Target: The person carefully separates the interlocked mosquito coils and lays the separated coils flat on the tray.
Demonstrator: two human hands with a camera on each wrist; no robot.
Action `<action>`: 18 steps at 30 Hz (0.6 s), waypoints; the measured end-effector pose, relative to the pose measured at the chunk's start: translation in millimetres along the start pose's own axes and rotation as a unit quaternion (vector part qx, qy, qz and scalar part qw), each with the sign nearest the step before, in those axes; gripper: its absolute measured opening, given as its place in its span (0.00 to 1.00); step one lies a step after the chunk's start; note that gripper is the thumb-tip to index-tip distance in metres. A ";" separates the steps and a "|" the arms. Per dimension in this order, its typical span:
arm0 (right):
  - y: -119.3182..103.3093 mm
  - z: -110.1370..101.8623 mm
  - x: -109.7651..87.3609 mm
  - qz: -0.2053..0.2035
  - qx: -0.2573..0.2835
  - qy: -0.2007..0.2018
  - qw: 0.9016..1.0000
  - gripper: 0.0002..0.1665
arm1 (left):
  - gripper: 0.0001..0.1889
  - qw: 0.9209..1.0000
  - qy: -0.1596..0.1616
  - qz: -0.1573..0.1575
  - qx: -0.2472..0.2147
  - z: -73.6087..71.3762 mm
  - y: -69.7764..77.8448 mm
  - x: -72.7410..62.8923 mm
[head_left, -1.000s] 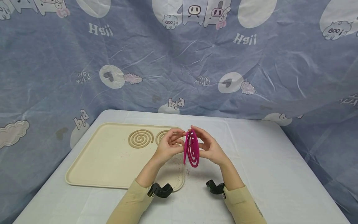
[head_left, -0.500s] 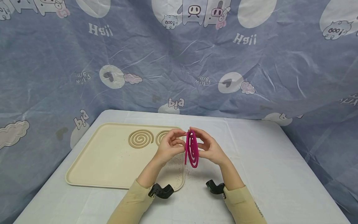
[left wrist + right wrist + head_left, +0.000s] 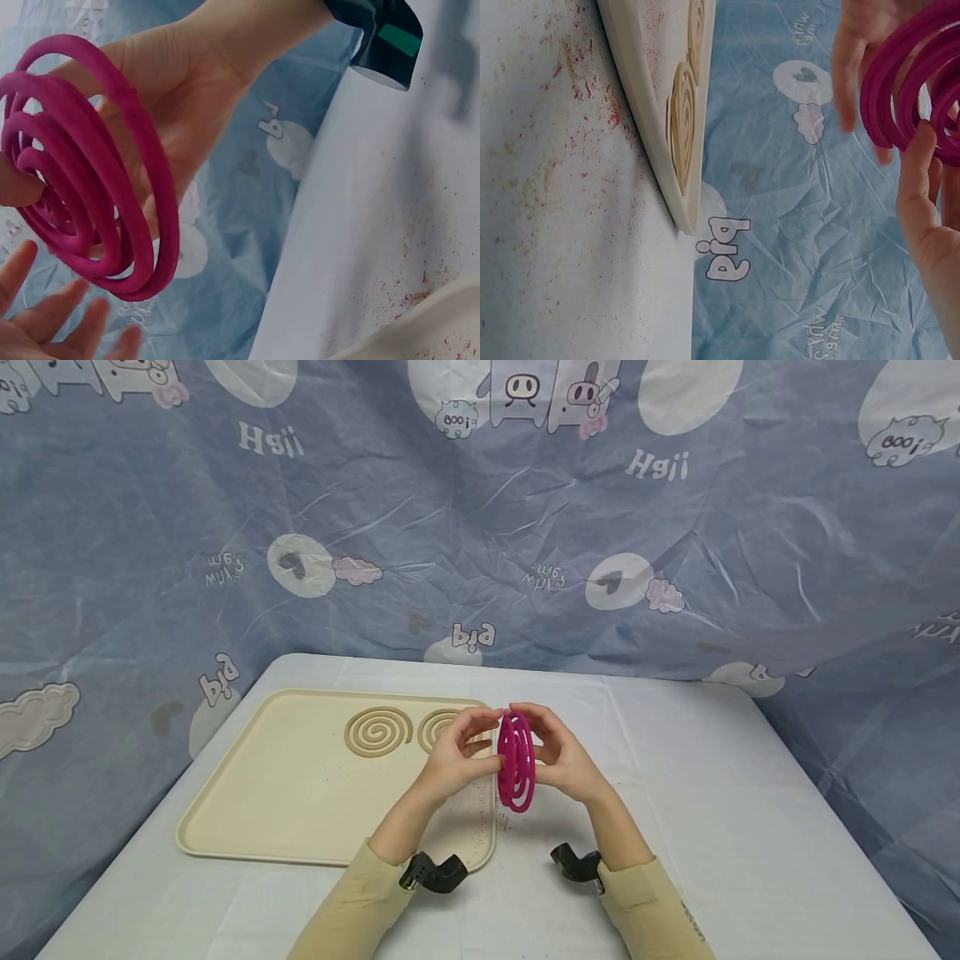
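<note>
A magenta mosquito coil pair (image 3: 517, 768) is held upright and nearly edge-on between the two hands, above the tray's right edge. Its rings overlap, with gaps between them in the left wrist view. My left hand (image 3: 456, 762) grips it from the left, thumb (image 3: 19, 184) on the inner rings, the other fingers spread below. From the right, my right hand (image 3: 567, 762) holds it between thumb and fingers; in the right wrist view its thumb (image 3: 921, 154) touches the rings. Two tan mosquito coils lie flat on the tray, the left one (image 3: 348, 732) whole, the other (image 3: 426, 731) partly behind my left hand.
The cream tray (image 3: 285, 793) with a raised rim covers the table's left and middle. Reddish crumbs (image 3: 613, 116) are scattered by its right edge on the white table cover (image 3: 720, 827). A blue printed curtain (image 3: 480, 527) stands behind the table.
The left part of the magenta coil pair has turned from a thin edge to visible rings, closer against the right part. My left thumb has moved slightly right onto it.
</note>
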State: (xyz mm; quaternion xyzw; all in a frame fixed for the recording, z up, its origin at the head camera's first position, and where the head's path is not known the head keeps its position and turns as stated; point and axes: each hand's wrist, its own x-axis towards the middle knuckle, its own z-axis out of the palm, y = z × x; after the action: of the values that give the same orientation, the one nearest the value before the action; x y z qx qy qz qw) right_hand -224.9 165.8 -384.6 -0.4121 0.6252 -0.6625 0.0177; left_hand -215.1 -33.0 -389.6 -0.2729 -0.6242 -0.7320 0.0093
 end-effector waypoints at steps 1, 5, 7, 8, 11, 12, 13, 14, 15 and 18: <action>0.2 0.7 -0.1 0.001 0.003 0.000 1.000 0.41 | 0.29 1.000 -0.003 0.000 0.005 0.6 -0.6 -0.3; 0.4 1.9 -0.5 0.002 0.019 0.002 1.000 0.41 | 0.30 1.000 -0.011 0.003 0.009 3.8 -2.8 -1.2; 0.4 1.6 -0.8 0.001 0.022 0.004 1.000 0.41 | 0.30 1.000 -0.009 0.003 0.012 5.4 -3.5 -1.2; 0.2 1.4 -1.0 0.000 0.023 0.004 1.000 0.40 | 0.30 1.000 -0.007 0.002 0.013 6.1 -3.6 -1.1; 0.4 0.0 -1.6 -0.006 0.032 0.009 0.999 0.39 | 0.30 1.000 0.005 -0.006 0.020 6.5 -3.6 -0.8; 1.2 -1.0 -1.7 -0.008 0.036 0.010 0.999 0.39 | 0.30 1.000 0.011 -0.010 0.025 6.0 -3.3 -0.6; 1.7 -1.7 -1.9 -0.008 0.043 0.013 0.999 0.38 | 0.29 0.999 0.017 -0.015 0.029 5.3 -2.6 -0.3; 2.2 -2.6 -2.2 -0.009 0.049 0.016 0.999 0.38 | 0.29 0.999 0.024 -0.020 0.030 4.3 -1.9 -0.1; 2.7 -3.7 -2.5 -0.009 0.054 0.018 0.998 0.37 | 0.28 0.999 0.031 -0.024 0.036 3.3 -1.2 0.4; 3.3 -5.9 -4.0 -0.002 0.060 0.024 0.998 0.31 | 0.28 0.996 0.044 -0.047 0.054 1.1 9.7 0.2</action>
State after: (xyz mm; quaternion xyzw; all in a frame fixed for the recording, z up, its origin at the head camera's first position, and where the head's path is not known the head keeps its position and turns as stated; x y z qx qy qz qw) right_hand -227.3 172.0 -388.8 -0.3956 0.5840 -0.7083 0.0259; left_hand -211.4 -34.1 -380.6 -0.2099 -0.6738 -0.7083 0.0171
